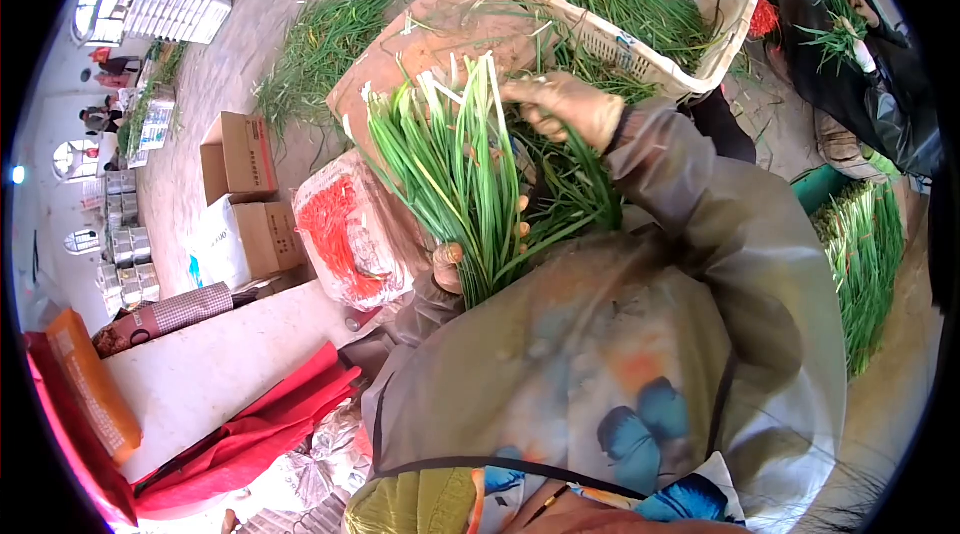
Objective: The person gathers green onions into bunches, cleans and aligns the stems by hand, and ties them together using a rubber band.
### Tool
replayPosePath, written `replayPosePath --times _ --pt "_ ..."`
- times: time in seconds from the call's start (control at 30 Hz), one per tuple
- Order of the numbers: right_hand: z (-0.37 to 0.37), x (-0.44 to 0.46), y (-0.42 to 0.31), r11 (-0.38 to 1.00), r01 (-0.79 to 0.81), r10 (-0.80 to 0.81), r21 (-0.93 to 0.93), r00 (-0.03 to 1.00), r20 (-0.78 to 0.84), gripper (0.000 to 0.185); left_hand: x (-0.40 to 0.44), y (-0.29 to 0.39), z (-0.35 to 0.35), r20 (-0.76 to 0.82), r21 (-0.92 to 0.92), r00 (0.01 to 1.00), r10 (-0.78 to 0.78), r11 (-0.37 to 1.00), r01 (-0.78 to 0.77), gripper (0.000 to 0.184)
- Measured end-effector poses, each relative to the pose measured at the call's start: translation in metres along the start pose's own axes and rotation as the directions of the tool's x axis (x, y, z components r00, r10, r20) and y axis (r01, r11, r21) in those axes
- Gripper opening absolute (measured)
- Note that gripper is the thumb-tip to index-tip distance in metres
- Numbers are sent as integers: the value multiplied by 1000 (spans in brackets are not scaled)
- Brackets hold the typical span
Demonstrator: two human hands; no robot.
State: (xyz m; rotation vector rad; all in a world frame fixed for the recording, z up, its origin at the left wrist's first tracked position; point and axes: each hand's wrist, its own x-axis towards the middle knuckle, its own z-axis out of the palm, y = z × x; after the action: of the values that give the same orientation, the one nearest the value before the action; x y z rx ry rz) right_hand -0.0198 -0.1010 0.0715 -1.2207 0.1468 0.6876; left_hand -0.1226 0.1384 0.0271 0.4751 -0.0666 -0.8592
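Note:
A bunch of garlic chives (465, 174), white stem ends up and green leaves hanging down, is in my left hand (450, 269). My thumb shows on one side of it and my fingertips on the other. My gloved right hand (570, 109) is beside the white ends, its fingers curled inward. What lies between those fingers is hidden. Below that hand, more loose green leaves (585, 194) lie against my translucent brown apron (560, 354).
A white plastic crate (735, 19) of chives stands ahead, with a loose pile (330, 39) on the floor. Red ties (335, 229) lie on a wrapped pack at left, near cardboard boxes (245, 159) and a white tabletop (220, 354). At right, another person's hand (862, 9) holds greens.

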Motion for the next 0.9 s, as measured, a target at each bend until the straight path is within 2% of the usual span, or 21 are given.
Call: replayPosePath --times 0.07,0.1,0.13,0.2,0.27,0.33,0.37,0.4,0.43,0.47,0.5,0.53,0.57,0.6,0.63,0.7,0.73,0.8,0.87,0.9 --pt "13 3 -4 1000 -9 7 21 994 106 25 -2 -2 1 -17 -16 1000 -9 1000 9 97" --pt "15 8 1 996 80 -84 36 991 108 20 -1 -2 6 -32 -15 999 17 1000 -18 97" --pt "12 11 2 996 79 -83 39 990 110 20 0 -3 12 -45 -15 998 44 999 -45 97" --pt "5 9 -1 996 94 -94 0 995 -25 17 3 -2 24 -67 -17 996 66 998 -67 94" --pt "-8 9 4 988 150 -148 33 986 -73 19 7 -1 30 -126 75 967 222 974 -214 99" --pt "-21 2 -6 980 102 -132 -171 975 -177 21 7 1 28 -151 110 955 257 964 -242 99" --pt "-39 6 -10 937 73 -150 -341 967 -206 24 5 1 21 -157 92 960 233 971 -221 100" --pt "-58 12 -12 936 70 -146 -345 969 -200 24 4 1 14 -164 76 964 211 977 -201 100" --pt "-77 18 -12 638 -3 -445 -770 814 -372 29 4 0 9 -129 35 970 207 978 -204 96" --pt "-94 20 -11 210 -242 -746 -947 586 -315 33 0 -1 8 -133 35 968 214 977 -211 96" --pt "-109 15 -14 140 -203 -837 -969 499 -225 36 -2 1 12 -140 37 973 183 983 -180 93" --pt "-131 30 -5 54 -100 -976 -993 205 -74 30 -1 3 16 -142 40 978 156 988 -151 90" --pt "-109 16 -21 518 287 -807 -806 477 -349 28 0 8 18 -121 63 984 131 990 -124 85" --pt "-87 -4 -34 861 418 -503 -289 781 -369 26 -1 11 16 -141 78 985 95 993 -85 82" --pt "-65 -21 -44 938 272 -329 -217 895 -300 25 -2 14 10 -144 134 986 87 989 -67 81" --pt "-33 -19 -35 899 116 -238 -422 938 -250 29 -1 17 5 -141 190 987 74 981 -46 79" --pt "-20 -11 -23 906 58 -186 -420 944 -271 33 1 18 6 -145 246 987 62 969 -25 79" --pt "-2 -3 -11 957 103 -144 -269 980 -137 36 4 19 11 -150 298 988 48 954 -1 78" --pt "7 15 2 894 331 -365 -300 929 -61 32 6 19 19 -170 303 985 -1 951 54 79" --pt "8 13 -1 897 306 -329 -319 944 -19 29 8 17 15 -148 304 989 12 952 34 80"
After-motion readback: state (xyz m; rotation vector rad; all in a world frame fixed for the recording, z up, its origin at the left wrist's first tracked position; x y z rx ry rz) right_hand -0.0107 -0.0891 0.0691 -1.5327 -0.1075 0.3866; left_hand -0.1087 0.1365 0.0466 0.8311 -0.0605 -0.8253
